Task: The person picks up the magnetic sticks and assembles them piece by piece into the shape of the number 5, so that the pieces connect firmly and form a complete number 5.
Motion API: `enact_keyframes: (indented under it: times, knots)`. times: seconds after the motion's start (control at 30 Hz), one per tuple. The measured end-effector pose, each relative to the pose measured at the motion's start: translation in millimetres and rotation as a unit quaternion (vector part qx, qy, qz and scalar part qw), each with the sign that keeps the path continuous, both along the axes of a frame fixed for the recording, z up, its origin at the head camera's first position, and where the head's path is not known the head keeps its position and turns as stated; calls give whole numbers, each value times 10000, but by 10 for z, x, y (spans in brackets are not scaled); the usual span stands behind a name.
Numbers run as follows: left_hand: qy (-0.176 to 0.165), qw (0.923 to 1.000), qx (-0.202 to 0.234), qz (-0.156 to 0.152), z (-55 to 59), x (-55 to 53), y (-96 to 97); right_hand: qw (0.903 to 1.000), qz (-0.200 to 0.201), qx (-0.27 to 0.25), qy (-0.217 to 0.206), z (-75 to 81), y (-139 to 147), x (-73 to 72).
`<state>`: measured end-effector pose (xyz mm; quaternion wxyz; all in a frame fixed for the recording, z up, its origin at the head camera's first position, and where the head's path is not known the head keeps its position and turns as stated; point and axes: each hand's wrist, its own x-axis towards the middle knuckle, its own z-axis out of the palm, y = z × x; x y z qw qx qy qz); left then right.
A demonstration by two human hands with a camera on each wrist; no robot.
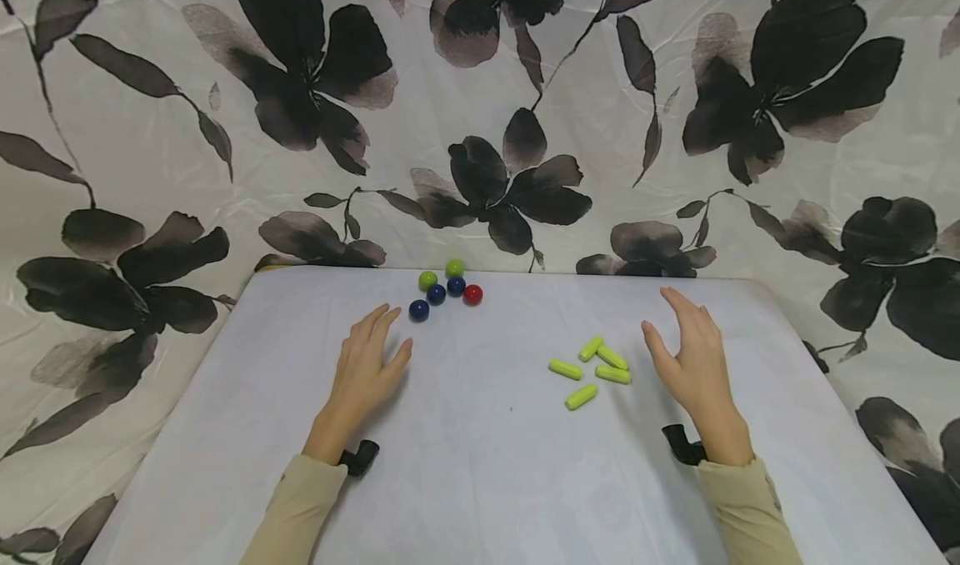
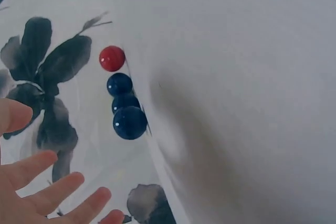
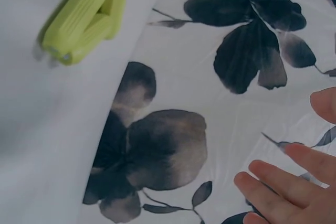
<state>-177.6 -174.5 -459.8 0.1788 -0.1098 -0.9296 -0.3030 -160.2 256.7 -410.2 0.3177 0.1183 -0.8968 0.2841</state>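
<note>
My left hand (image 1: 366, 365) is held over the left half of the table, fingers extended and nothing in them. Just beyond its fingertips lie glossy balls: a dark blue ball (image 1: 419, 310) nearest, two more blue ones, a red ball (image 1: 472, 295) and two green balls (image 1: 427, 281). In the left wrist view the blue balls and the red ball (image 2: 112, 58) line up past the spread fingers. My right hand (image 1: 693, 361), also bare and with straight fingers, is to the right of several yellow-green ridged short sticks (image 1: 612, 374). Some of these sticks (image 3: 84, 19) overlap in the right wrist view.
A white-covered table (image 1: 480, 482) spreads under both hands. Behind it hangs a white cloth (image 1: 420, 115) with dark flower print, meeting the table's far edge near the balls. Black straps with small mounts (image 1: 360, 458) sit at the wrists, below beige sleeves (image 1: 303, 507).
</note>
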Motion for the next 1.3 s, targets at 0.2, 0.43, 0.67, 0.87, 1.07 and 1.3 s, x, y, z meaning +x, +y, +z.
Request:
enact_keyframes:
  times: [0.2,0.43,0.67,0.87,1.07,1.3]
  knots:
    - [-350,9982,478,-80,-7,-71,37,9984,123,-421,-355,51,-64,-53]
    - [-655,9902,1219,-162,-49,-149,77,9907,528,-1002,-760,47,-107,-146]
    - [-675,9739,2158,-171,-118,-234,131,9822,887,-1400,-888,15,-176,-262]
    - [-1021,9415,3213,-37,-184,-305,147,9732,1116,-1719,-1046,-64,-253,-367]
    - [-1264,8986,4201,90,-271,-409,138,9633,1139,-1983,-1408,-171,-318,-469]
    - [-852,8964,4332,404,-353,-530,128,9543,1102,-1780,-2131,-327,-322,-515]
